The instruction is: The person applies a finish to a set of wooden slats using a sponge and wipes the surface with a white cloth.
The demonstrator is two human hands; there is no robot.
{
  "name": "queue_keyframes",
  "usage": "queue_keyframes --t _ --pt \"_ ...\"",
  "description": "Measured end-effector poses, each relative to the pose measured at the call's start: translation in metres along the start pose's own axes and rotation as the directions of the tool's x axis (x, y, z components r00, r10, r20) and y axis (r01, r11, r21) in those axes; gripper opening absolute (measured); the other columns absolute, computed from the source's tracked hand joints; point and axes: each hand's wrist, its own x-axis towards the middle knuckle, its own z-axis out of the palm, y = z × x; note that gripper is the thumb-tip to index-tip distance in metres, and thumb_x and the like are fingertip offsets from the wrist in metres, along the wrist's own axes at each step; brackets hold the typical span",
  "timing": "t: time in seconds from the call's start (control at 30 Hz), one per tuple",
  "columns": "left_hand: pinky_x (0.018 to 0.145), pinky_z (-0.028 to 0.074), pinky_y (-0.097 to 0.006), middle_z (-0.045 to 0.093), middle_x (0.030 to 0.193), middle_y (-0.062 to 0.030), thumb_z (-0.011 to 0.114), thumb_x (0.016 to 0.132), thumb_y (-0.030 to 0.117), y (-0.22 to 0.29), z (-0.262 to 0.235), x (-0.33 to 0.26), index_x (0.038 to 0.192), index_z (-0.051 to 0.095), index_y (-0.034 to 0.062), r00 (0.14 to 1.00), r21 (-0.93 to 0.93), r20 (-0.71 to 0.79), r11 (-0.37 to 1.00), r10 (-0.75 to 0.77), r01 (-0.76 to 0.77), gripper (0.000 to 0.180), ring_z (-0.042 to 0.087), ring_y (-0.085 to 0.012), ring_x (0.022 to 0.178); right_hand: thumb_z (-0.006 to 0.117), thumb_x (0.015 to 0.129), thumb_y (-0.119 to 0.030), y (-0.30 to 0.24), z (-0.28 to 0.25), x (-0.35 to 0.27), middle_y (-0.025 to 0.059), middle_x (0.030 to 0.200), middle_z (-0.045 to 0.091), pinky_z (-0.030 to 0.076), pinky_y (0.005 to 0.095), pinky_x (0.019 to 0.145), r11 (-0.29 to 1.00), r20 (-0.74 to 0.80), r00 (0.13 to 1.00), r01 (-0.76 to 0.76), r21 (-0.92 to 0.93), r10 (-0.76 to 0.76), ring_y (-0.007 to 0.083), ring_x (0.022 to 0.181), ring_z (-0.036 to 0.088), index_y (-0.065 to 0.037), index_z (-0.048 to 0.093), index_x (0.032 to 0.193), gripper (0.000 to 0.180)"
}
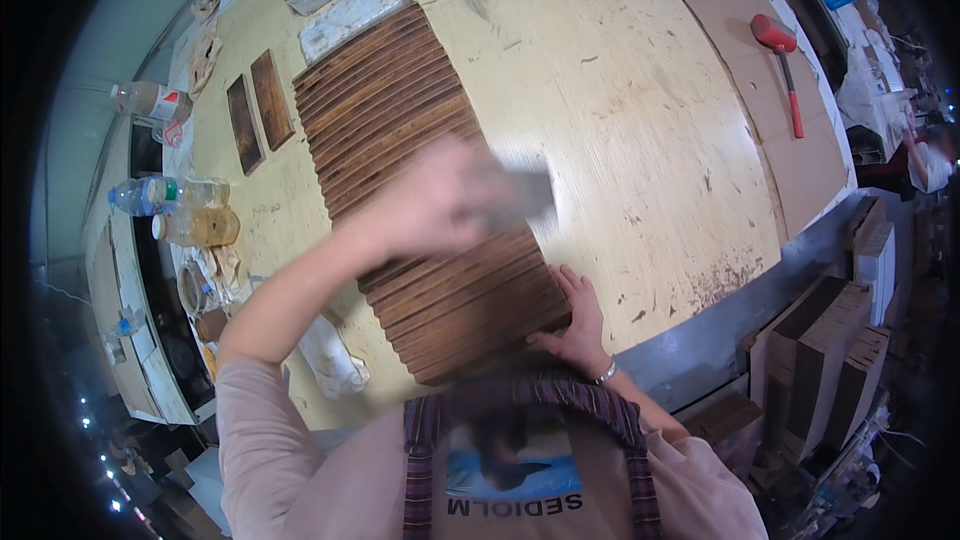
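Observation:
A dark brown ribbed wooden panel [390, 110] lies slanted across the table in front of me. My left hand [450, 195], smeared by motion, is closed around a flat grey block [530, 195] over the panel's right edge. What kind of block it is cannot be made out. At the panel's near right corner rests my right hand [580, 325], thumb and fingers spread against the edge, holding nothing. To the left of the panel lie two dark wooden strips [257, 110], side by side.
White wrapped blocks [352, 15] touch the panel's far end. Plastic bottles [200, 227] line the table's left side. A red mallet [785, 60] lies on cardboard [790, 160] at the right. Stacked boards [820, 350] stand beyond the table's right edge. Another person [925, 160] is far right.

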Motion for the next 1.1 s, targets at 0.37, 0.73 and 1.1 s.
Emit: queue_keyframes --t 0.37,0.73,1.1 --pt "0.101 0.052 -0.037 0.066 0.133 -0.0142 0.073 0.076 0.019 -0.224 -0.101 0.022 0.130 0.068 0.0102 0.754 0.089 -0.329 0.777 -0.568 0.624 0.055 0.067 -0.0299 0.113 0.090 0.063 -0.046 0.005 -0.003 -0.002 0.0200 0.147 0.054 0.031 0.0555 0.116 1.000 0.038 0.999 0.017 0.009 -0.017 0.0378 0.140 0.046 0.001 0.047 0.147 0.105" --pt "0.095 0.052 -0.046 0.063 0.120 -0.0182 0.071 0.070 0.012 -0.080 -0.024 0.040 0.111 0.073 0.0085 0.951 0.235 -0.124 0.923 -0.283 0.305 0.041 0.058 -0.0379 0.104 0.091 0.061 -0.051 0.002 -0.001 -0.003 0.0233 0.143 0.054 0.032 0.0546 0.115 0.998 -0.034 0.999 0.042 0.044 -0.040 0.0431 0.134 0.049 0.003 0.048 0.145 0.109" --pt "0.086 0.049 -0.046 0.062 0.114 -0.0157 0.075 0.068 0.017 0.082 0.081 -0.028 0.109 0.067 0.0113 0.903 0.040 -0.400 0.981 -0.159 0.191 0.042 0.059 -0.0357 0.101 0.096 0.051 -0.022 -0.003 0.006 -0.003 0.0219 0.137 0.057 0.039 0.0487 0.113 0.992 -0.132 0.987 0.079 -0.099 -0.092 0.0410 0.130 0.052 -0.003 0.054 0.139 0.099"
